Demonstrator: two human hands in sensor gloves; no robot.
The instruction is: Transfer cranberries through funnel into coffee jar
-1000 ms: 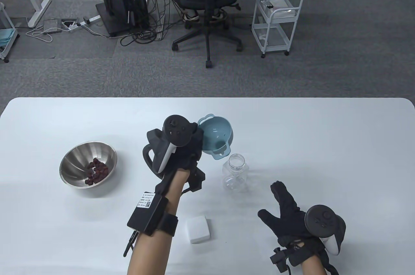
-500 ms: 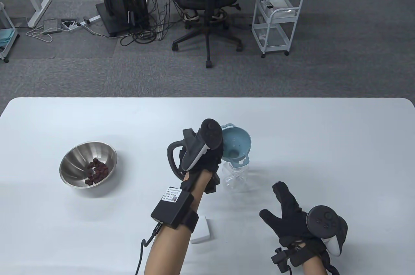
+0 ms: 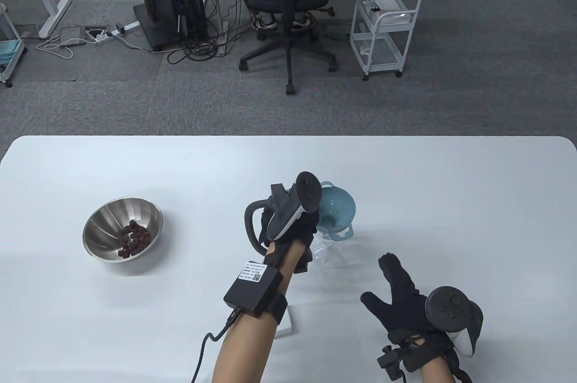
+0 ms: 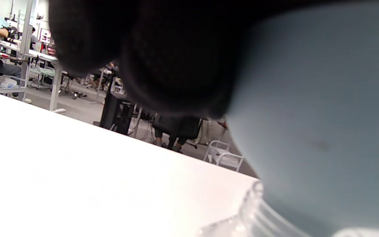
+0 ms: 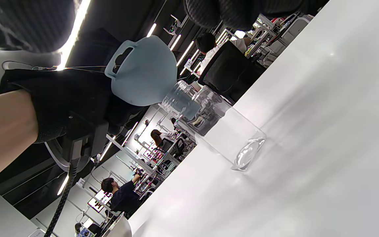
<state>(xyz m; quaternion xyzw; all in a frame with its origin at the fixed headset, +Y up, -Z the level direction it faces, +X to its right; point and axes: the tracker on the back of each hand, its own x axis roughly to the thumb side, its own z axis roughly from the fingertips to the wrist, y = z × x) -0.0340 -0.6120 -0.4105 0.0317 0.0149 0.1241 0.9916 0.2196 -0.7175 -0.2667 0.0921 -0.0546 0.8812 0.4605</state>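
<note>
My left hand (image 3: 295, 225) grips a light blue funnel (image 3: 336, 209), whose spout sits in the neck of the clear coffee jar (image 3: 329, 252). In the right wrist view the funnel (image 5: 143, 77) meets the threaded mouth of the jar (image 5: 215, 128), which stands upright on the table. The left wrist view is filled by the funnel's wall (image 4: 324, 125) above the jar rim (image 4: 255, 210). Dark red cranberries (image 3: 134, 238) lie in a steel bowl (image 3: 108, 220) at the left. My right hand (image 3: 396, 288) rests flat on the table, fingers spread and holding nothing, just right of the jar.
A small white box (image 3: 286, 326) lies near the front edge, partly under my left forearm. Beyond the white table's far edge (image 3: 288, 136) stand an office chair, a computer tower and a white trolley on grey carpet.
My left hand has carried the funnel right and down, from beside the jar onto its mouth, turning it upright. The right hand has stayed put.
</note>
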